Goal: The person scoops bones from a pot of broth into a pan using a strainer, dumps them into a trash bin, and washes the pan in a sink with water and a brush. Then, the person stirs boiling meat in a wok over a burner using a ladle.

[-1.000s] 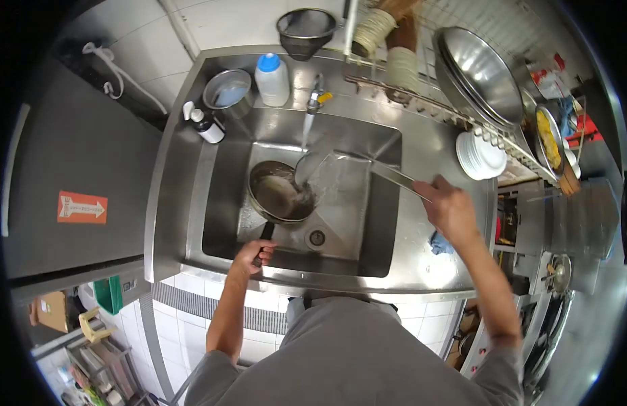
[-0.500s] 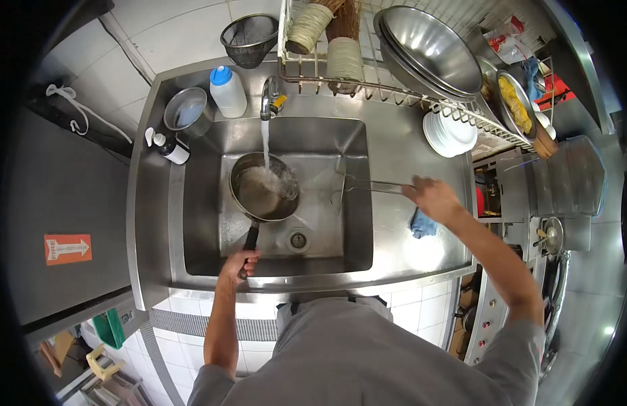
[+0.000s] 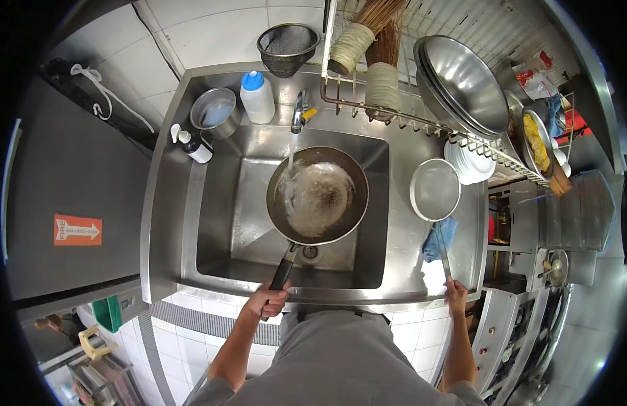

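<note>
My left hand (image 3: 267,300) is wrapped round the black handle of a metal pan (image 3: 317,195), which is raised over the sink basin (image 3: 239,216). Water from the tap (image 3: 299,112) runs into the pan, where cloudy liquid swirls. On the right, my right hand (image 3: 455,296) grips the thin handle of a round mesh strainer (image 3: 435,190). The strainer's mesh is over the steel counter, beside stacked white plates (image 3: 470,162). A blue cloth (image 3: 440,239) lies under the strainer's handle.
Behind the sink stand a blue-capped bottle (image 3: 257,99), a metal pot (image 3: 216,113) and a pump bottle (image 3: 196,147). A black mesh basket (image 3: 287,49) is on the wall side. Brushes (image 3: 382,88) and steel bowls (image 3: 468,84) sit on a wire rack (image 3: 422,126).
The pan has come up from the basin and to the right, closer to the camera. My right hand has moved down towards my body, bringing the strainer over the counter.
</note>
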Tool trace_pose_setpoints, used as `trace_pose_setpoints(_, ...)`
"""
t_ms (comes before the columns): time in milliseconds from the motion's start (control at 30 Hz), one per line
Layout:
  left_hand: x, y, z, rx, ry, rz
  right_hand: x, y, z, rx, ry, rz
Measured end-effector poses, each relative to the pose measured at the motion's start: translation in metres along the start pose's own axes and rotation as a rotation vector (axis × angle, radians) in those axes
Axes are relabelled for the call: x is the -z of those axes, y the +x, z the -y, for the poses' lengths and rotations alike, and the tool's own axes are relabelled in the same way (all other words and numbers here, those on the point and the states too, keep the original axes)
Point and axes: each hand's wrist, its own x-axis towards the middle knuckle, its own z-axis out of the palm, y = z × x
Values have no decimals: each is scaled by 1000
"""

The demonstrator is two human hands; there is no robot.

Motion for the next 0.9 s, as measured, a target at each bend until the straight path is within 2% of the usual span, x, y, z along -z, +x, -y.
trace_pose_setpoints(67, -28, -4, -6, -35, 9, -74, -5, 24, -15, -10, -70, 4)
trace_pose_setpoints(133, -56, -8, -26, -79, -106, -187, -10, 45, -28, -75, -155, 5)
trace_pose_setpoints(167, -76, -15, -40, -57, -153, -224, -17, 44, -19, -23, -146, -21)
trace_pose_setpoints(267, -61, -12, -51, -32, -204, -296, -26, 55, -12, -3, -210, -73)
trace_pose_setpoints(300, -51, -6, -51, -32, -206, -306, -27, 52, -7, 139, -623, -252)
trace_pose_setpoints(333, -40, 6, -52, -10, -310, -228, -35, 50, -12, 331, -788, -479)
trace_pose_setpoints(367, -32, 18, -53, 14, -412, -144, -39, 46, -2, 531, -780, -515)
trace_pose_setpoints(400, -28, 30, -48, 13, -413, -143, -46, 34, 25, 734, -771, -548)
trace_pose_setpoints(467, -28, 51, -38, -12, -539, 29, -81, -2, 106, 859, -638, -432)
trace_pose_setpoints(533, -30, 56, -33, -20, -547, 50, -105, -24, 179, 1108, -576, -323)
trace_pose_setpoints(667, -19, 76, -53, -49, -345, -36, -160, -49, 334, 1553, -387, -311)
trace_pose_setpoints(700, -15, 85, -63, -54, -258, -116, -178, -53, 369, 1506, -346, -289)
trace_pose_setpoints(733, -13, 90, -70, -61, -169, -196, -197, -51, 400, 1370, -266, -197)
trace_pose_setpoints(800, -18, 97, -82, -95, -92, -201, -227, -33, 450, 1435, -498, -251)
trace_pose_setpoints(833, -17, 98, -83, -114, -142, -190, -243, -26, 470, 1273, -602, -201)
trace_pose_setpoints(900, -13, 101, -83, -131, -188, -179, -270, -18, 495, 1302, -719, -285)
